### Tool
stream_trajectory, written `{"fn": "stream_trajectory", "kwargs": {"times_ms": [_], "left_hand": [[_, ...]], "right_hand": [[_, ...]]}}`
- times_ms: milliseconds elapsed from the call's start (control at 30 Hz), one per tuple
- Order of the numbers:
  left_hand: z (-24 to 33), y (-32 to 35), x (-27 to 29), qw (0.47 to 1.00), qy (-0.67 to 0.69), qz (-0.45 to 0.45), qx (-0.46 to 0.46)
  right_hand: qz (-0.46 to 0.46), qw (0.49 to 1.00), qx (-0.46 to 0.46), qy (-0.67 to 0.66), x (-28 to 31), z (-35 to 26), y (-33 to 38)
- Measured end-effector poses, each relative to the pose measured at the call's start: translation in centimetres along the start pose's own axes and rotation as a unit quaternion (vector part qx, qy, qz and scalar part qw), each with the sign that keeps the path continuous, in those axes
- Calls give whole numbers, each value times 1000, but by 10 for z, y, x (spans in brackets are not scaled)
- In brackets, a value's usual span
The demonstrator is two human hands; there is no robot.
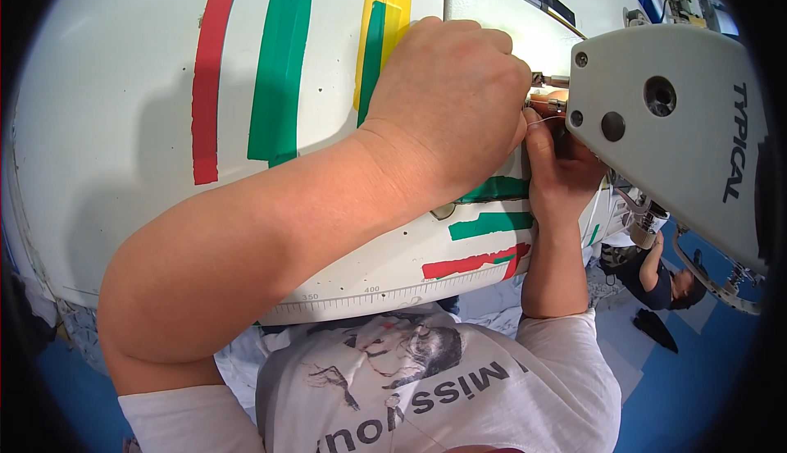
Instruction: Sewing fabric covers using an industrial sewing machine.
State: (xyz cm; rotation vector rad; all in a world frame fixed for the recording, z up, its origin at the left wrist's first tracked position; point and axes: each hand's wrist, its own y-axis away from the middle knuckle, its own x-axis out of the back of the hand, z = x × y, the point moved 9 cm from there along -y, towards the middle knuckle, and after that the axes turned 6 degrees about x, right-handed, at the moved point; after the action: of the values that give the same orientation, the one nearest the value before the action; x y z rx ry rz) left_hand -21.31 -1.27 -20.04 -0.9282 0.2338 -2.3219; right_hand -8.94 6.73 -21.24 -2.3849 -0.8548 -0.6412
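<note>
One thin white thread, prob. light/limp, best pinched nr tip, reaches bare right hand; curled left hand, can't tell either's grip.

gleams smooth and glossy, as if painted, across the white table. looks like thin plastic, faintly shiny and creased, on the red strip, green strip and yellow strip. turns satin-smooth on the sewing machine head. shines as metal on the small fittings. shows matt cloth on the shirt.
</note>
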Motion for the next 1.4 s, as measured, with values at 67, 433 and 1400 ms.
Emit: {"fn": "stream_trajectory", "kwargs": {"times_ms": [67, 433, 1400], "left_hand": [[1, 0, 1, 1000, -10, 3, -1], [0, 0, -5, 999, -38, -15, 6], [-1, 0, -1, 1000, -19, -4, 6]], "right_hand": [[-1, 1000, 0, -4, 0, 0, 0], [3, 999, -15, -31, 0, 1, 1], [10, 997, -7, -79, 3, 6, 4]]}}
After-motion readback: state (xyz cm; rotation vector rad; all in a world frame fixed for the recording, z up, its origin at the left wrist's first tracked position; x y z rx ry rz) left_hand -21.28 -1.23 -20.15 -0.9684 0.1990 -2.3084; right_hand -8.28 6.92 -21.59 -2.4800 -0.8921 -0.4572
